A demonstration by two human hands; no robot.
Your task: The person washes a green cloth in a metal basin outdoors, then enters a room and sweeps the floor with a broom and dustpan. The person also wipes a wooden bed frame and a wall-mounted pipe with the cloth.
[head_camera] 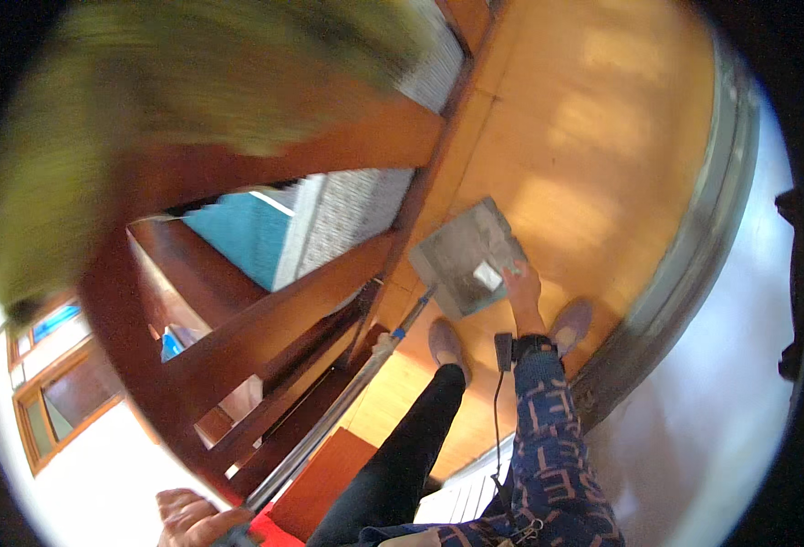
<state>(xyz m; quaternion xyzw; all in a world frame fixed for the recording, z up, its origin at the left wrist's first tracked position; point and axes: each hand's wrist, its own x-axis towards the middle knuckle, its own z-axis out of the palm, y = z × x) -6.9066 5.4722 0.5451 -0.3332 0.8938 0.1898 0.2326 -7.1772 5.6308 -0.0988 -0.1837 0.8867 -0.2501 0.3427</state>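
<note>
At the lower left, my left hand (pixel 193 519) grips the upper end of a long metal pole (pixel 326 417) with a blue ring near its far end. The pole slants down to a flat, roughly square grey pad (pixel 460 243) just above or on the floor; I cannot tell which. Its far end meets the pad's left edge. My right hand (pixel 525 284) holds the pad's right edge, with a small green bit by the fingers. A white patch (pixel 487 275) lies on the pad beside them. A black device (pixel 504 352) with a cable is at my right wrist.
A reddish-brown wooden frame with slats (pixel 285 321) stands close on the left. Blurred olive-green fabric (pixel 190 82) hangs over it. My slippered feet stand on the wooden floor (pixel 579 130). A grey curved edge (pixel 703 232) borders it at right. A red-brown panel (pixel 326 475) is below the pole.
</note>
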